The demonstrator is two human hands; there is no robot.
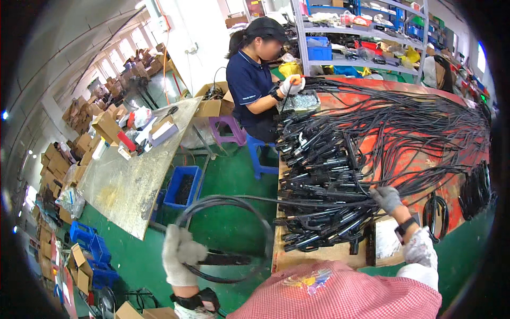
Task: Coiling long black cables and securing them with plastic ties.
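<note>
A black cable loop [228, 200] is held by the left hand's grip [183, 256]; strands [308, 202] are touched by the right hand's grip [388, 200], beside black cable ends [324, 178] heaped on the red tabletop [455, 213].

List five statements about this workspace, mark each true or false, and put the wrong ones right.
1. The left hand holds a coil of black cable. True.
2. The right hand is ungloved. False: the right hand wears a grey glove.
3. A purple stool stands on the green floor. True.
4. The co-worker has a white cap on. False: the co-worker wears a black cap.
5. The metal rack is beyond the red-topped table, on the far side from the wearer. True: the rack stands past the table's far edge.
</note>
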